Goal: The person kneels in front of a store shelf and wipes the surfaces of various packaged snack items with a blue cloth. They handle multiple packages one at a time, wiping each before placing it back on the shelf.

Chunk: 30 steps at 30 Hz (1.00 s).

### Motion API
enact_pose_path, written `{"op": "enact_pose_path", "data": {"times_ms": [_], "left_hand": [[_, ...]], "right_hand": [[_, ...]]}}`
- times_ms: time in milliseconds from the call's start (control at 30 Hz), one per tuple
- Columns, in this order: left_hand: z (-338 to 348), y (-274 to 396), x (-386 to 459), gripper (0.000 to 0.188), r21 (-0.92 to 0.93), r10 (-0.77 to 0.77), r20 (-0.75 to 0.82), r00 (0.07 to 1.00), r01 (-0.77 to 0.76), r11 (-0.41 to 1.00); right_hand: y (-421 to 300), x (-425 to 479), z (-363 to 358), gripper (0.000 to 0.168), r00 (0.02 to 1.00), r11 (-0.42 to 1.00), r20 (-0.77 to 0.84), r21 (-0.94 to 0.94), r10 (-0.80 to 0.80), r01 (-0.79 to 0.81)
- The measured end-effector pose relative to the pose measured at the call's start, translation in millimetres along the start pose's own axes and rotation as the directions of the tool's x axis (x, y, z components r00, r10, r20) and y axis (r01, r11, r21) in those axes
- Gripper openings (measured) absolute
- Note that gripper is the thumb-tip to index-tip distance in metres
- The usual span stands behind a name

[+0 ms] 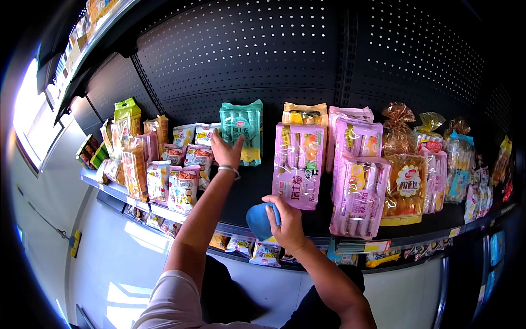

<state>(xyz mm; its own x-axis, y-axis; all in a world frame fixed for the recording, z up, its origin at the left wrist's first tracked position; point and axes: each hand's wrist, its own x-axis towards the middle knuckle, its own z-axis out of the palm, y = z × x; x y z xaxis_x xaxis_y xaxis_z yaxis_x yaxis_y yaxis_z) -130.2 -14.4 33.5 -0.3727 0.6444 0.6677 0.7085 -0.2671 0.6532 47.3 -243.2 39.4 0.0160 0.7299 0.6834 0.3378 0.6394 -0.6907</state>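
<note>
My left hand [227, 152] reaches over the black shelf [242, 189] with thumb and fingers spread, a band round its wrist. It is in front of a teal bag of Swiss rolls [250, 123] that stands upright at the back; whether the fingers touch the bag I cannot tell. Closer to me, my right hand [286, 222] grips a folded blue cloth [257, 218] above the shelf's front edge. Behind that hand stands a pink pack of Swiss rolls [298, 164], with an orange pack [305, 109] at its back.
Small snack bags [184, 187] stand in rows on the left. More pink packs [361, 197] and a golden bread bag [404, 189] crowd the right. A lower shelf holds other bags [265, 253]. An upper shelf [102, 37] juts out at top left.
</note>
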Motion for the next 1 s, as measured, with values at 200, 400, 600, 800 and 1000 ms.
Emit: {"op": "enact_pose_path", "data": {"times_ms": [200, 400, 600, 800, 1000], "left_hand": [[16.2, -23.0, 23.7, 0.083, -0.293, -0.118, 0.31, 0.943, 0.213, 0.932], [13.1, -39.0, 21.3, 0.079, -0.417, -0.21, 0.545, 0.812, 0.479, 0.773], [9.6, -23.5, -6.7, 0.036, -0.505, -0.31, 0.609, 0.73, 0.658, 0.559], [-10.8, -34.4, -6.0, 0.026, -0.551, -0.339, 0.679, 0.651, 0.757, 0.351], [-70.8, -5.5, -10.1, 0.023, -0.635, -0.243, 0.683, 0.689, 0.724, 0.269]], "right_hand": [[0.9, 0.6, 3.3, 0.016, 0.997, 0.999, 0.081, -0.046, 0.004, -0.001], [-1.3, -3.5, 4.5, 0.016, 0.993, 0.996, 0.087, -0.056, 0.08, -0.075], [51.9, -13.3, 28.7, 0.014, 0.92, 0.891, 0.145, 0.232, 0.365, -0.39], [57.1, -16.3, 44.0, 0.02, 0.886, 0.854, 0.167, 0.24, 0.433, -0.463], [58.8, -21.0, 35.6, 0.024, 0.859, 0.816, 0.143, 0.27, 0.491, -0.511]]}}
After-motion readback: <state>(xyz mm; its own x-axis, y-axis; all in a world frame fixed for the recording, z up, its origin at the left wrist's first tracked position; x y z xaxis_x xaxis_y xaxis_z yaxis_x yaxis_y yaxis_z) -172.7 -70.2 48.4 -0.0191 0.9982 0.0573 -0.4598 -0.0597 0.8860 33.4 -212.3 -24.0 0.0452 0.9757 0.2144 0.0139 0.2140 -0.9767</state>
